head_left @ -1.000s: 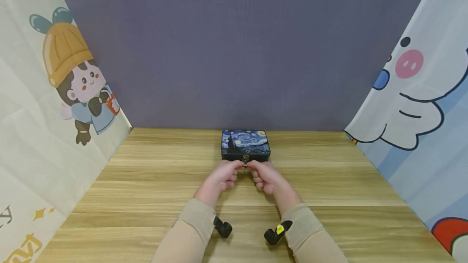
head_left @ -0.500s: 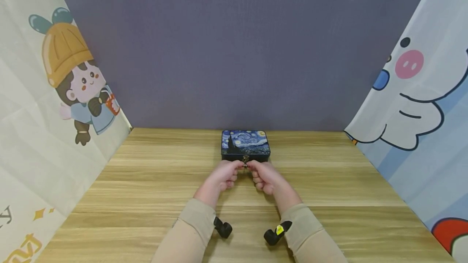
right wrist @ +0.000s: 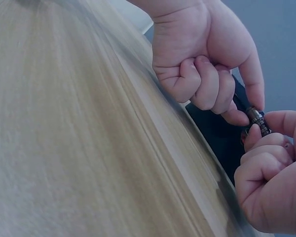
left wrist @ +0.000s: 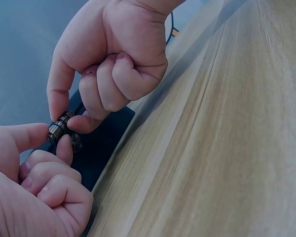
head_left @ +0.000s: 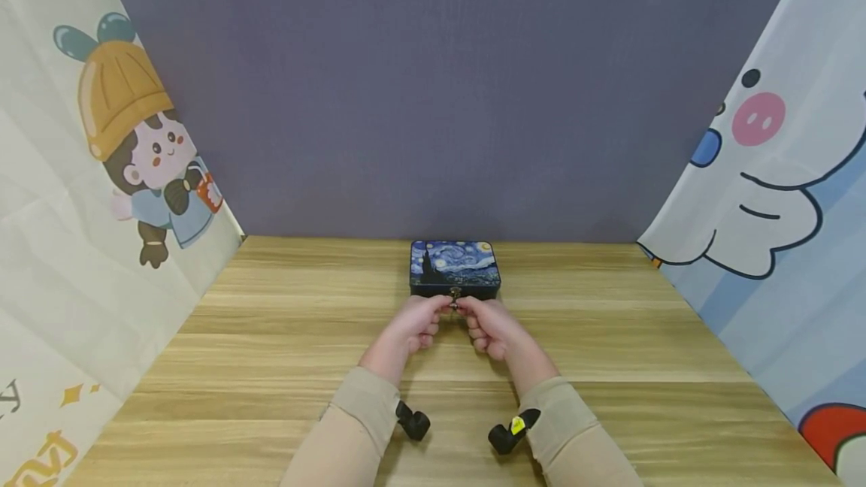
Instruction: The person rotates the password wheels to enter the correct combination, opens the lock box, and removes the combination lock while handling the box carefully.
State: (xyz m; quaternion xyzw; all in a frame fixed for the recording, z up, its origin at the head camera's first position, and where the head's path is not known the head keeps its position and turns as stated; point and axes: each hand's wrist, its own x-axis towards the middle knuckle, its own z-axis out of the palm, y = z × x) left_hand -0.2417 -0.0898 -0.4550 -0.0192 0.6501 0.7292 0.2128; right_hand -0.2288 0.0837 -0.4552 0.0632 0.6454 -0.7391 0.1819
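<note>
A small dark tin box (head_left: 453, 265) with a starry night painting on its lid lies closed at the back of the table. At its front, just below the brass-coloured latch (head_left: 455, 292), is a small metal combination padlock (left wrist: 59, 129) with ridged dials. My left hand (head_left: 415, 322) pinches one end of the padlock between thumb and index finger. From the other side, my right hand (head_left: 492, 328) pinches the opposite end the same way. The remaining fingers of both hands are curled into the palms. Fingertips cover parts of the padlock (right wrist: 256, 118) in both wrist views.
The wood-grain table (head_left: 304, 397) runs up to a grey-purple back wall (head_left: 433, 96). Cartoon-printed cloths hang at the left (head_left: 54, 246) and right (head_left: 798, 209). Each sleeve cuff bears a black wrist camera.
</note>
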